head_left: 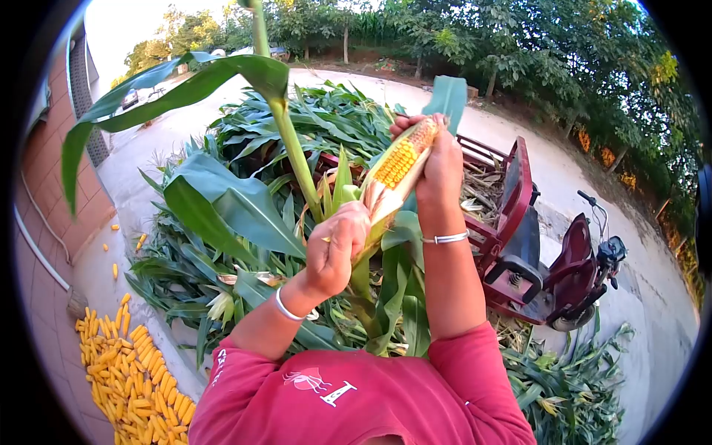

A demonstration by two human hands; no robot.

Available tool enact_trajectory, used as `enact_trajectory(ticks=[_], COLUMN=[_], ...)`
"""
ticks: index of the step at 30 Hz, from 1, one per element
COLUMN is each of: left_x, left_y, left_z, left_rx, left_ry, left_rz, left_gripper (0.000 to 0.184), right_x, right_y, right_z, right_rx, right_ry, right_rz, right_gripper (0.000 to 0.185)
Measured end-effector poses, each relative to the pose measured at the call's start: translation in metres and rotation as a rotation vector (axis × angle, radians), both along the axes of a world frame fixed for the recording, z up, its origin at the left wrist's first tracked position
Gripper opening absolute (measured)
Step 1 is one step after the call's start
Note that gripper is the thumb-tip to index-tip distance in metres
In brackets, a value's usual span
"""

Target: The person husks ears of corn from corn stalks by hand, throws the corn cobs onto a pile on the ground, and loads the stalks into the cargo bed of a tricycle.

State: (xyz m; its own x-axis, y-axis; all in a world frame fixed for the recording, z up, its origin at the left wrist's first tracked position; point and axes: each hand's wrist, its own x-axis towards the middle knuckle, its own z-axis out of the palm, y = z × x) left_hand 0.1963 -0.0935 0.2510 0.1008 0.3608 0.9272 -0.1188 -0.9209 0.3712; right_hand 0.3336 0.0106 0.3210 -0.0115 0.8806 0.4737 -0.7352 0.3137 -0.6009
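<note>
A corn ear [396,165] with yellow kernels showing points up and to the right, its pale husk [383,202] partly peeled down. My left hand [340,245] is closed around the husk at the ear's lower end. Near the tip, my right hand [439,159] is closed on the ear, with some of its fingers behind it. The ear is still on a green corn stalk [297,152], which rises on the left with long broad leaves [237,215].
Cut stalks [215,274] lie heaped below and beyond my hands. Husked ears [137,378] form a pile at the lower left beside a brick wall [67,170]. A red three-wheeled cart [512,215] stands at the right, near more stalks [571,386].
</note>
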Motion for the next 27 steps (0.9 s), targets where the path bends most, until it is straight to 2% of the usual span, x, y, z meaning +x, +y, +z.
enact_trajectory(ticks=[4,8,13,14,16,18,20,21,24,25,26,27], left_x=[-0.007,0.006,-0.006,-0.012,-0.027,-0.027,-0.027,-0.026,-0.024,-0.021,-0.020,-0.019], left_y=[0.005,0.017,-0.009,-0.013,-0.023,-0.027,-0.017,-0.013,-0.004,-0.001,0.004,0.009], left_z=[0.015,0.018,-0.023,-0.035,-0.049,-0.047,-0.049,-0.050,-0.045,-0.046,-0.046,-0.048], left_rx=[-0.038,-0.435,-0.374,-0.338,-0.322,-0.329,-0.369,-0.373,-0.400,-0.405,-0.396,-0.391], left_ry=[0.056,-0.424,-0.159,-0.220,-0.198,-0.214,-0.250,-0.264,-0.282,-0.305,-0.306,-0.302], left_rz=[0.048,-0.400,-0.165,-0.178,-0.218,-0.175,-0.185,-0.186,-0.201,-0.198,-0.197,-0.203], left_gripper=[0.047,0.049,0.050,0.048,0.048,0.048,0.048,0.048,0.049,0.049,0.049,0.049], right_x=[-0.014,-0.012,-0.015,-0.016,-0.028,-0.040,-0.045,-0.046,-0.043,-0.041,-0.042,-0.046], right_y=[0.007,0.038,0.049,0.043,0.040,0.036,0.046,0.049,0.046,0.041,0.038,0.030], right_z=[0.002,-0.013,-0.018,-0.016,-0.014,-0.009,-0.013,-0.013,-0.017,-0.017,-0.021,-0.026], right_rx=[-0.041,-0.102,-0.091,-0.135,-0.014,0.036,-0.035,-0.041,0.134,0.171,0.113,0.185], right_ry=[0.020,0.026,-0.023,-0.045,-0.124,-0.193,-0.111,-0.171,-0.209,-0.300,-0.285,-0.439], right_rz=[0.064,0.075,0.027,0.029,0.039,-0.012,0.067,0.048,0.037,0.023,0.109,-0.092], right_gripper=[0.037,0.036,0.035,0.037,0.038,0.041,0.042,0.044,0.040,0.043,0.045,0.054])
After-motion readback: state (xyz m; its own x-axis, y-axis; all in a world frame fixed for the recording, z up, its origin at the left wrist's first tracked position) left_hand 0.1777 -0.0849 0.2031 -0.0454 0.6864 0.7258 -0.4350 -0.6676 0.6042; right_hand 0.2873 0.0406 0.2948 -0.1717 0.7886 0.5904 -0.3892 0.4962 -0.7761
